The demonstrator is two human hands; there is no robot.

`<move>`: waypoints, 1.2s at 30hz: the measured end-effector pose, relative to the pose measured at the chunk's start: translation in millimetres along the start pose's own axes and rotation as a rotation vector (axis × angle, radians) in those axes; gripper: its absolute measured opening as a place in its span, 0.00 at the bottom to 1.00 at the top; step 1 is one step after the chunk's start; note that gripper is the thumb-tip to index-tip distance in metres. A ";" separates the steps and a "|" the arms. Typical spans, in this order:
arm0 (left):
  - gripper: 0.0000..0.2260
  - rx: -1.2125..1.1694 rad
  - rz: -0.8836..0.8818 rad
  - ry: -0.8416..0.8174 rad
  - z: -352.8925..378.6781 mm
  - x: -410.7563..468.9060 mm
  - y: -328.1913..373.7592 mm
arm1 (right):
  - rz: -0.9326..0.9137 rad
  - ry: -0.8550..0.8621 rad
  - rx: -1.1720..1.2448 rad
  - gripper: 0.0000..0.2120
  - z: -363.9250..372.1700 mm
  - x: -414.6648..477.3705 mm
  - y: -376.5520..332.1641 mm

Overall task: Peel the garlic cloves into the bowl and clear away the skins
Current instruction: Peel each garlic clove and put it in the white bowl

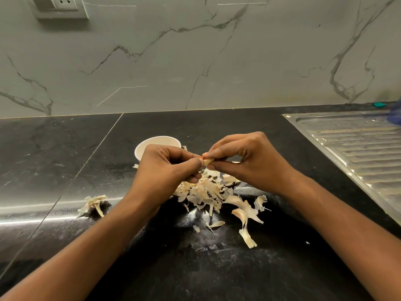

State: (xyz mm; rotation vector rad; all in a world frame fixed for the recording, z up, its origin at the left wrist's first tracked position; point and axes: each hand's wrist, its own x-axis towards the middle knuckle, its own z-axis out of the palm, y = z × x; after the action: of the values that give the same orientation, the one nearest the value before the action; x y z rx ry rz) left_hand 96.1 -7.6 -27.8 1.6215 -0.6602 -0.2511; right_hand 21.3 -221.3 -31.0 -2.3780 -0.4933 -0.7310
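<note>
A small pale garlic clove (208, 161) is pinched by both the left grip (167, 168) and the right grip (249, 161), above the heap of papery cream skins (206, 192) on the black stone counter (65, 159), just before the white round bowl (156, 140). Squeezed too hard, it could be dropped among the skins.

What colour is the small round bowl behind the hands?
White: the small round bowl on the black stone counter, clearest in the head view.
</note>
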 end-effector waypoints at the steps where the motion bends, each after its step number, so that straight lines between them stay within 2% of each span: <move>1: 0.03 0.008 -0.003 -0.005 -0.4 0.0 0.3 | 0.007 -0.001 0.016 0.10 -0.5 0.1 0.2; 14: 0.05 0.047 0.022 -0.029 -4.4 4.0 -1.3 | 0.266 -0.039 0.420 0.12 -6.5 -1.2 -3.5; 25: 0.06 -0.045 -0.040 -0.102 -1.6 4.2 0.6 | 0.503 0.052 0.926 0.14 -6.6 0.9 -12.0; 31: 0.07 -0.034 -0.041 -0.106 -1.4 3.2 1.4 | 0.583 0.083 1.111 0.18 -5.7 5.0 -12.2; 36: 0.05 -0.012 -0.009 -0.073 -1.4 1.9 0.5 | 0.598 0.069 1.147 0.13 -12.9 5.0 -11.5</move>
State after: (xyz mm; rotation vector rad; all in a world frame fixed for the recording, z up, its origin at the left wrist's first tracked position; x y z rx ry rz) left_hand 98.2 -7.5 -26.7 1.6106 -0.7059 -0.3219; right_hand 14.6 -220.0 -14.4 -1.2821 -0.0775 -0.1411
